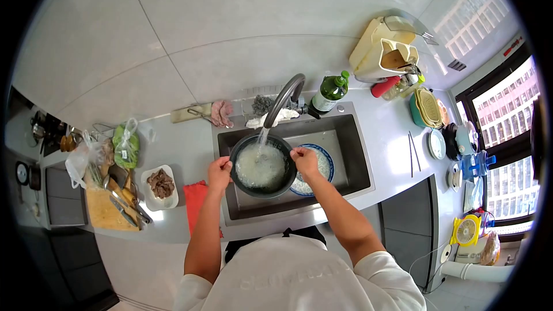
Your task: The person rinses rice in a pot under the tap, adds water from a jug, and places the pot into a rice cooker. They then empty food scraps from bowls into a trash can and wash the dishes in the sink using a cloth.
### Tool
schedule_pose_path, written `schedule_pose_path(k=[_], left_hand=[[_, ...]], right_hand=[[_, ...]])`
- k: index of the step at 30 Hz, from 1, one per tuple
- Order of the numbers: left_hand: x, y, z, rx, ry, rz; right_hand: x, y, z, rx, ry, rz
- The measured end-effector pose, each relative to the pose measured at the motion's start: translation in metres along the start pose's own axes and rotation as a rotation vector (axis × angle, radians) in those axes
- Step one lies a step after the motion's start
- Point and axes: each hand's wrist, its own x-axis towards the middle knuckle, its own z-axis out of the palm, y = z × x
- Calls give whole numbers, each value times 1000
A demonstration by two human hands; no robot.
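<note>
Between my two hands is a dark round pot, held over the sink. Water runs from the curved faucet into it, and cloudy whitish water fills its inside. My left hand pinches the pot's left rim. On the right rim, my right hand grips with fingers closed. A blue-rimmed bowl with white contents stands in the sink, partly hidden behind the pot and my right hand.
Left of the sink are a red cloth, a white container of dark meat and a cutting board with knives. Behind the sink stands a green bottle. Chopsticks lie on the right counter.
</note>
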Motion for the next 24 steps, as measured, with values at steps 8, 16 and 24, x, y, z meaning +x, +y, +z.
schedule_pose_path(k=[8, 16, 24], left_hand=[[-4, 17, 5, -20, 3, 41], [-29, 12, 51, -160, 49, -77], [-49, 39, 94, -257, 98, -152]], right_hand=[[8, -16, 6, -1, 19, -17], [21, -36, -37, -129, 61, -39], [66, -62, -60, -63, 70, 31]])
